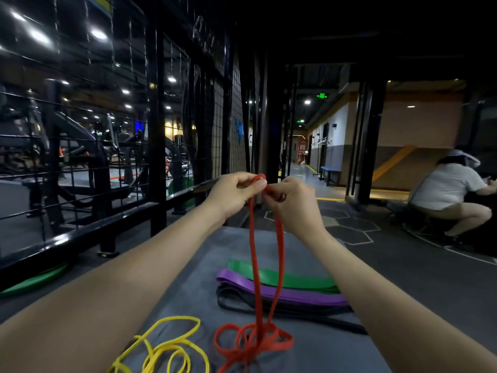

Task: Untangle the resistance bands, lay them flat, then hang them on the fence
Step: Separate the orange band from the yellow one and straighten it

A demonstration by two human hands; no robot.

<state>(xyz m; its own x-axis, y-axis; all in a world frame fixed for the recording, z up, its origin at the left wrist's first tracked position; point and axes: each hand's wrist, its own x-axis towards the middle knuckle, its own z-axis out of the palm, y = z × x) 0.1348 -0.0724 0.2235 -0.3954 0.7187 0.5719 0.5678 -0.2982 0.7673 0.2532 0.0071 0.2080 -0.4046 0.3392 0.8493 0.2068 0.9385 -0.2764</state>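
Fence at 9 o'clock, bare of bands. Grey mat carries flat green, purple, black bands at 5 o'clock. Red band hangs from both hands, tail knotted at 6 o'clock; light, limp, grippy. Left hand and right hand pinch its top loop; best hold there.

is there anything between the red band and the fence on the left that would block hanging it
Nothing visible stands between them. Both hands, left hand and right hand, pinch the top of the red band, and the fence is beside them with open air between. The band's lower end is still tangled on the grey mat.
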